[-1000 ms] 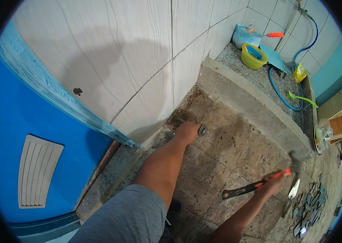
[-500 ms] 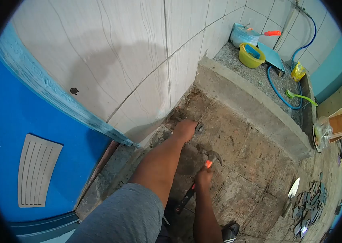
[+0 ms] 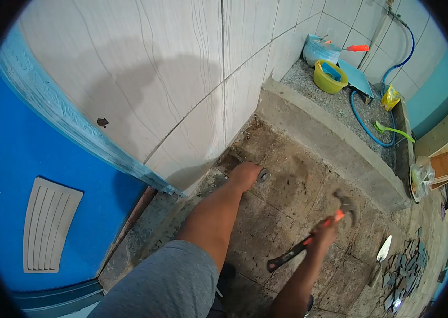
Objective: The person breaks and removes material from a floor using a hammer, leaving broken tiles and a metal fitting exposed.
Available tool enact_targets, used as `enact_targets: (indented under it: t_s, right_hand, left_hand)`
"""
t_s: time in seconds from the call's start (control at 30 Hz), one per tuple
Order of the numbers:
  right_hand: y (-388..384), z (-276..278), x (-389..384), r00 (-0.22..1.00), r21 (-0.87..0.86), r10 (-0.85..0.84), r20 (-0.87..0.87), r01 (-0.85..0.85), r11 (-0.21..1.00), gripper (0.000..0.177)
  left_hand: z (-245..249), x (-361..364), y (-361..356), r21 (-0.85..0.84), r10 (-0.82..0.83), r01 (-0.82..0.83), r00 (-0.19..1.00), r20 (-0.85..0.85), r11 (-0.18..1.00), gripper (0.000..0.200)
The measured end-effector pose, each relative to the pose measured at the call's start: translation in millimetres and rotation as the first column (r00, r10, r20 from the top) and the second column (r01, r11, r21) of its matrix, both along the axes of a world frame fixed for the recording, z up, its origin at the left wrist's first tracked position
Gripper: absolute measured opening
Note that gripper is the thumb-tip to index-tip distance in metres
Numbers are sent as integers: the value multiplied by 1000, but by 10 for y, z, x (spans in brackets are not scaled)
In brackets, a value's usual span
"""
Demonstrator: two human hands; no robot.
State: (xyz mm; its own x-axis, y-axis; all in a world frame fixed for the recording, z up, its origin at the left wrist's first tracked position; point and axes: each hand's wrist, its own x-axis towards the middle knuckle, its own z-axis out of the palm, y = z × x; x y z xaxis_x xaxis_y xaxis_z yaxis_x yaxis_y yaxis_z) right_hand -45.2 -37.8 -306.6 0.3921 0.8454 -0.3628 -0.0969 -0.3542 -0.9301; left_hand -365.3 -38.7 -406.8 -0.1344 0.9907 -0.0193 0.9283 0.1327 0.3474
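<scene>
My left hand (image 3: 245, 177) is closed low over the floor near the tiled wall. From the fist sticks the round, dark grey end of a chisel-like tool (image 3: 263, 175); its lower part is hidden. Farther right, my right hand (image 3: 324, 233) grips a claw hammer (image 3: 302, 245) by its black and orange handle, close to the head. The hammer head is slightly blurred and points away from me, off to the right of the tool. Beneath both hands lies the rough, stained floor (image 3: 298, 206) with square joint lines.
A concrete ledge (image 3: 330, 135) bounds the floor ahead, with a yellow basin (image 3: 330, 85), a blue-white bucket (image 3: 322, 52) and a blue hose (image 3: 364, 126) behind it. At right are a trowel (image 3: 384, 249) and a pile of broken tile pieces (image 3: 406, 273). A blue door (image 3: 75, 143) stands left.
My right hand has swung the hammer up and to the right, away from the tool in my left hand. The left hand stays almost in place.
</scene>
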Motion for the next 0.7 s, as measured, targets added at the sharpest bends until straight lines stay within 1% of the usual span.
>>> enact_targets:
  t_s: [0.07,0.13,0.17,0.23,0.27,0.33,0.37,0.4,0.43,0.47,0.5,0.53,0.57,0.6,0.67,0.7]
  right_hand:
    - [74,518,121,990,114,-135,-42,139,984,44]
    - [148,846,290,971,251,-224,-89,239,938,47]
    - [166,956,372,960,317,-267,-85,280,906,45]
    - [197,1096,474,934,447,-347,-86,348,824,43]
    - [204,1108,437,927,466,-362,-102,366,805,42]
    - [167,1128,264,911,501,-390,-137,403,766,39]
    - [134,1004,62,917,526,-397,-28,351,774,36]
    - [154,697,-145,912,545,-402,82,297,784,34]
    - [128,172,-424,900,509,-259,351,49,859,34]
    - [101,-342,-706,787,438,-126,604,-195,878,35]
    - [39,-629,-1061,624,361,-41,781,-397,844,35]
    - [-9,-822,-1143,714,159,285,640,-486,859,38]
    - [-90,-810,-1291,724,-67,538,431,-569,820,41]
    - [-99,-492,-1285,788,-181,612,60,-595,783,42]
    - [-157,-547,-1118,816,-194,577,34,-561,805,43]
    - [-231,-600,-987,832,-205,555,17,-540,816,43]
  left_hand:
    - [142,28,-16,92,41,-42,999,15,995,20]
    - [458,17,53,-94,55,-50,998,43,994,20]
    - [537,13,79,-187,65,-54,996,58,981,20]
    - [517,11,93,-99,97,-87,990,100,991,18]
    - [515,0,108,-53,112,-106,986,120,993,16]
    - [520,-17,152,-81,131,-119,978,163,990,14]
    - [520,-21,163,-97,140,-124,973,183,988,12]
    - [523,-23,166,-118,140,-121,975,170,986,12]
    - [530,-24,176,-138,138,-117,978,157,984,11]
    - [530,-15,180,-158,136,-113,980,146,981,10]
    - [484,1,163,-165,115,-92,984,135,982,11]
    - [401,1,145,-172,88,-66,989,123,983,13]
    - [335,-19,155,-174,61,-41,992,107,984,15]
    - [262,-28,173,-135,53,-40,994,96,990,17]
    - [100,29,90,-68,54,-48,995,86,996,21]
    - [153,60,51,-130,51,-42,997,61,991,25]
